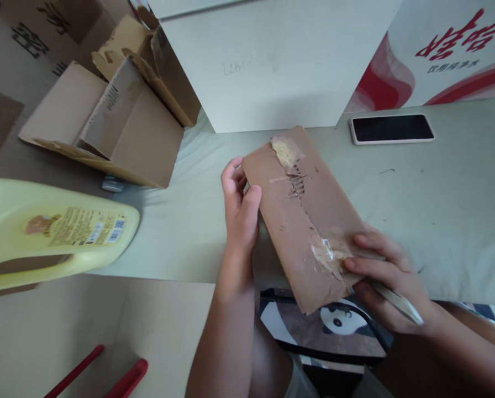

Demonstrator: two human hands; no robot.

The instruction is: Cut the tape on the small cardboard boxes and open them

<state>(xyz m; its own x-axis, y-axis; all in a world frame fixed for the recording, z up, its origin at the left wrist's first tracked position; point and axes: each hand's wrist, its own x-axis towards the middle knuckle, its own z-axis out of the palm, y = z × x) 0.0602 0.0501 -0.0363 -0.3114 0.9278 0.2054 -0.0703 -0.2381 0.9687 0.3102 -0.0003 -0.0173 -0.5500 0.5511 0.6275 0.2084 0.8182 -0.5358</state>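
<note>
A flat brown cardboard box (pixel 289 221) is held tilted in front of me, with torn seam marks and clear tape patches at both ends. My left hand (pixel 243 207) grips its left edge, thumb on the near face and fingers behind. At the lower right corner, my right hand (pixel 384 282) has its fingers against the taped end. A slim pale tool (pixel 396 304) lies in that hand, one end sticking out past the palm; its kind is not clear. The underside of the box is hidden.
A phone (pixel 392 129) lies at the back right, before a red-and-white carton (pixel 458 66). A white box (pixel 280 66) stands behind. Open cardboard boxes (pixel 143 138) and a yellow jug (pixel 102 232) are left. Red handles (pixel 127 378) show below on the floor.
</note>
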